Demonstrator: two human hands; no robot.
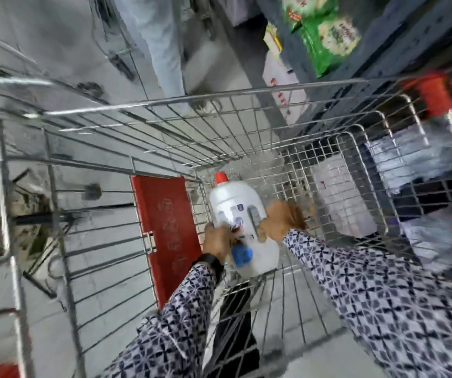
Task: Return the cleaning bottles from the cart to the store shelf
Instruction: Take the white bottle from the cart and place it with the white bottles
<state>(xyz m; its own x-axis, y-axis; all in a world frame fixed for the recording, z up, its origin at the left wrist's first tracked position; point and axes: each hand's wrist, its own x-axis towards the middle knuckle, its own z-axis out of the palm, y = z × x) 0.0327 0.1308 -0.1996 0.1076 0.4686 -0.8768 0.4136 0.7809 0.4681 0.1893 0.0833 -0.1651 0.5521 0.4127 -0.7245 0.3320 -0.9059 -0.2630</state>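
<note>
Reaching into the cart (246, 105) at frame centre, your left hand (216, 241) and right hand (283, 221) clasp the red-capped bottle (235, 205) above the blue-capped bottle (257, 257); lift next toward the shelf (377, 85), upper right.

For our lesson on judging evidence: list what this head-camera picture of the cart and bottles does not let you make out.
- Label text on the red-capped bottle: motion blur.
- Blue-capped bottle: body partly hidden behind the left hand and the other bottle.
- Right hand fingers: blurred, partly behind the bottle, so the grip is unclear.
- Store shelf: cut off by the top edge; no cleaning-bottle slot shows.
</note>
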